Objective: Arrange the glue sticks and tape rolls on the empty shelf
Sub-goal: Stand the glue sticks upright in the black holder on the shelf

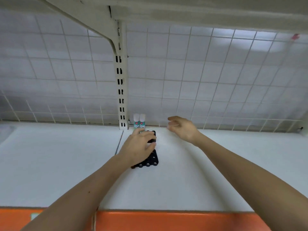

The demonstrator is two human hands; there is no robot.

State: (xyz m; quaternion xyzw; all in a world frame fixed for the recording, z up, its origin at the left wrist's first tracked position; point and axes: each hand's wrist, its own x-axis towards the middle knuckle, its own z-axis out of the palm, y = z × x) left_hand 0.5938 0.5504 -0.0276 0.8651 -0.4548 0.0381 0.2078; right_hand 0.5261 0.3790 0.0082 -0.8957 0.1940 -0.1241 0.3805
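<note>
L hand [141, 144] curled over black tape rolls [150, 161] mid shelf [200, 172], pinching the rear ones; R hand [181, 129] hovers nearby, fingers loose, holding nothing. 2 glue sticks [139, 120] upright at back by post [121, 90]. Rolls prob light, stiff, roll easily, so grip outer rims

Two glue sticks [136, 122], white-capped with teal labels, stand upright and touching at the back of the white shelf [191, 172]. Just in front of them lie black tape rolls [150, 161], packed in rows with their round cores showing. The block's middle is hidden.
</note>
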